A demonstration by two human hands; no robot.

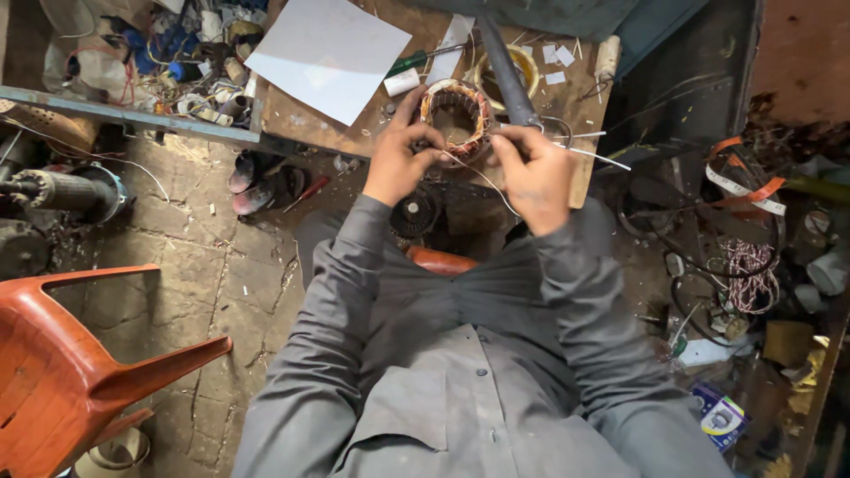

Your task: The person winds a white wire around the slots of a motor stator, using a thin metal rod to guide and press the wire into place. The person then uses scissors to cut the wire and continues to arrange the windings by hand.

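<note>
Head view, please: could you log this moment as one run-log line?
left hand: steadies stator | right hand: pinches thin wire | stator: on wooden board

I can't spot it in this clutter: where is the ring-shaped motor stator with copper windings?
The ring-shaped copper-wound motor stator sits top centre in the head view, on the wooden board, gripped between the left hand and right hand.

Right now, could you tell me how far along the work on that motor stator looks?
Copper coils already sit in the stator on the wooden board. In hand: the left hand steadies its rim while the right hand pinches a thin white lead. Still loose: wire ends trailing off the winding, and a green-handled screwdriver and white paper sheet lying beside it.
</note>
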